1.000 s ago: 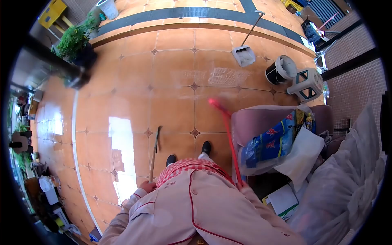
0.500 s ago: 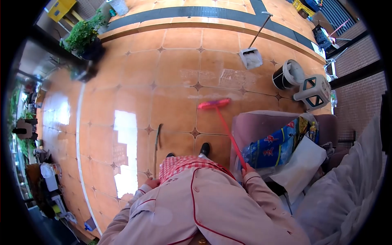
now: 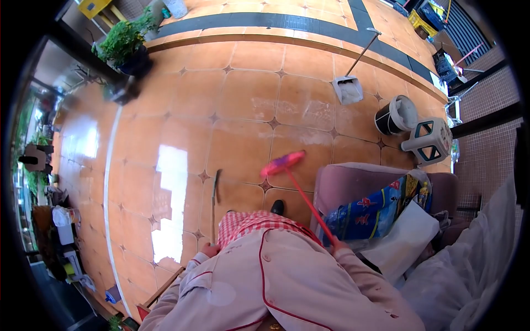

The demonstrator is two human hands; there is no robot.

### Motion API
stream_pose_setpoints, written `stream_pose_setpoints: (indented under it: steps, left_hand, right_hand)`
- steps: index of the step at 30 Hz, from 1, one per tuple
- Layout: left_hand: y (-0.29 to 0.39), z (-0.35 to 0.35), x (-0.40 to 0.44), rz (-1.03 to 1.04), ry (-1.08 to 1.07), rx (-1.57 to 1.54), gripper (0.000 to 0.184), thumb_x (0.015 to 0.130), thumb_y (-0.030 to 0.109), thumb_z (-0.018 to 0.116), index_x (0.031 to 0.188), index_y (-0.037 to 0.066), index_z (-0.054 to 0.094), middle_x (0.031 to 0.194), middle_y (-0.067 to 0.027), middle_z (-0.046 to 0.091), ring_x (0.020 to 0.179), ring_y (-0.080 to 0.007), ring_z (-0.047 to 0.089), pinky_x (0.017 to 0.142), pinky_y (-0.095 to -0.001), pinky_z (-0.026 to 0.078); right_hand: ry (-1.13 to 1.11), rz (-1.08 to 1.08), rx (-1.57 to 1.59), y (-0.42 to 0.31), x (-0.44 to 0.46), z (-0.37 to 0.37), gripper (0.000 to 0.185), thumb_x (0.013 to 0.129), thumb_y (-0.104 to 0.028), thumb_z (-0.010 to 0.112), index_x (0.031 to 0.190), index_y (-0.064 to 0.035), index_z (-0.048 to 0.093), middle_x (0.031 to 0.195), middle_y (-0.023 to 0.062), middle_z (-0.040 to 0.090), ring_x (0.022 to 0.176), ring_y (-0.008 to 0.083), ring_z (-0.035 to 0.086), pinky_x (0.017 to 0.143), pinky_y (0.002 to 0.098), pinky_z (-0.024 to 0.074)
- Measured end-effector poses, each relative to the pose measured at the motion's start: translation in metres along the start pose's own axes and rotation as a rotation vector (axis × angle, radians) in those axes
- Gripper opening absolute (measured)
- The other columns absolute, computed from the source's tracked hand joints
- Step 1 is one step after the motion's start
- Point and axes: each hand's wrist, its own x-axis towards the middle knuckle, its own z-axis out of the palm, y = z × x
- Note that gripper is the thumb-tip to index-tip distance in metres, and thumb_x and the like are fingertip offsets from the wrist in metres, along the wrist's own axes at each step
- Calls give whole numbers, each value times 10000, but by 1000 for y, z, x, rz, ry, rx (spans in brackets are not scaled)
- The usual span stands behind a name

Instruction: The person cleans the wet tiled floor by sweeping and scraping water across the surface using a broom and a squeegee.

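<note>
My right hand (image 3: 338, 246) is closed round the red handle of a broom (image 3: 302, 193). Its pink and purple head (image 3: 283, 163) is tilted over the tiles, a little ahead of my dark shoe (image 3: 278, 207). At my left side, my left hand (image 3: 210, 250) is wrapped round the top of a thin brown stick (image 3: 213, 207), which points forward and down towards the floor. A red-and-white checked cloth (image 3: 259, 225) hangs at my waist between the hands.
A mauve padded seat (image 3: 353, 182) with a blue printed bag (image 3: 361, 212) stands close on my right. Further off are a long-handled dustpan (image 3: 348, 91), a black bucket (image 3: 396, 116) and a plastic stool (image 3: 429, 142). A raised step (image 3: 248, 39) crosses ahead; a potted plant (image 3: 122, 47) stands left.
The broom head has come nearer to my feet and slightly left, and its angle has turned. My view has shifted a little. Both hands keep their hold.
</note>
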Motion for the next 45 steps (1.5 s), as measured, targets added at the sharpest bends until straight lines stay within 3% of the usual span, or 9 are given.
stream_pose_setpoints:
  steps: [4,11,15,19,26,28,37,44,45]
  left_hand:
    - [4,0,1,-43,-12,-127,277,761,262,375,688,6,452,615,-84,474,488,-183,450,404,-273,340]
    - [23,-20,-6,-208,-56,-343,286,775,253,357,647,13,446,564,-66,469,424,-163,444,342,-267,333]
    - [5,-45,21,179,25,446,258,772,246,342,694,37,473,632,-87,509,559,-207,499,485,-309,397]
    - [28,-64,24,528,-66,852,211,740,270,376,740,92,488,748,-122,536,741,-270,511,653,-329,392]
    - [65,-79,43,526,-145,811,235,738,291,382,734,91,506,769,-115,549,747,-266,513,648,-325,387]
    - [116,-58,2,143,-89,728,283,759,314,362,723,89,530,716,-104,553,721,-247,515,633,-323,387]
    - [126,-59,-5,482,-66,885,361,757,369,335,743,89,563,749,-129,555,739,-259,512,666,-328,379]
    - [132,-38,13,423,-69,1098,328,749,317,352,666,67,547,730,-151,550,704,-270,514,657,-352,378]
    - [133,-34,14,234,-72,741,302,744,292,369,689,53,546,721,-147,550,688,-261,515,635,-350,384]
  right_hand:
    - [129,-231,90,-69,39,-25,267,710,-204,439,962,-115,433,804,186,509,757,348,482,632,391,387]
    - [294,-246,327,4,-3,8,304,714,-218,473,1000,-121,440,804,161,526,753,320,502,633,347,406]
    - [-53,233,70,7,-61,-10,399,695,-310,453,1072,-205,371,846,154,520,798,335,483,669,368,398]
    - [1,199,57,-8,-35,-5,387,685,-339,439,1051,-230,380,832,161,522,764,345,492,641,393,401]
    - [138,36,-16,-103,39,-64,360,688,-248,479,1030,-170,399,844,176,511,774,347,480,652,392,394]
    - [141,18,-8,-125,35,-100,349,698,-245,470,1030,-163,399,836,173,514,764,348,482,649,395,394]
    - [81,112,-177,-69,-15,-116,370,709,-279,446,1067,-203,394,796,153,535,719,319,510,640,384,407]
    - [-22,53,-389,-107,40,-146,430,734,-307,406,1138,-226,284,777,159,538,729,304,525,651,385,410]
    - [-22,42,-397,-111,47,-158,430,734,-307,406,1138,-226,284,777,159,538,729,304,525,651,385,410]
